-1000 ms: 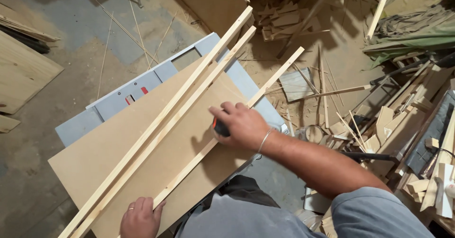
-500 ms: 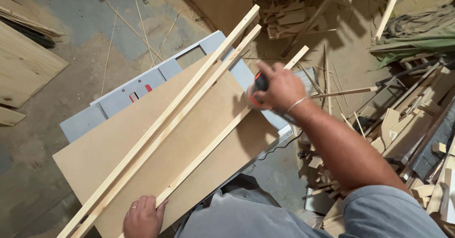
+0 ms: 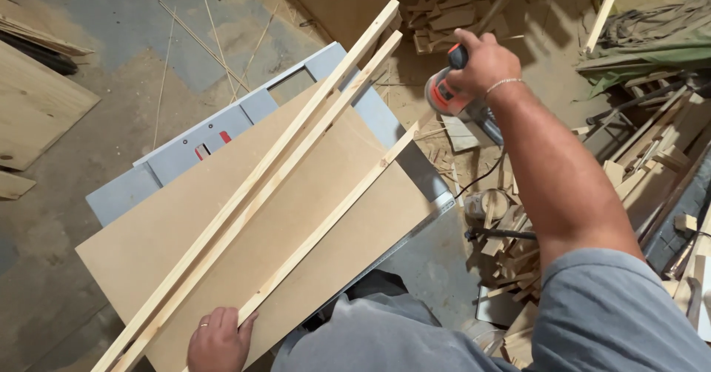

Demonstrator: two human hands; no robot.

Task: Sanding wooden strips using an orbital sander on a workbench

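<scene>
Three pale wood strips lie slantwise on a brown fibreboard sheet (image 3: 244, 224) that covers a grey saw table (image 3: 222, 138). The single strip (image 3: 333, 216) lies apart from the other two (image 3: 274, 172); the left hand (image 3: 218, 339) presses its near end, fingers together on top, likely to steady it. The right hand (image 3: 485, 61), fingers wrapped tight, holds an orange-and-black power tool (image 3: 448, 90) off past the board's far edge, its cord (image 3: 481, 175) hanging. Offcuts (image 3: 511, 253) litter the dusty floor (image 3: 96, 16).
</scene>
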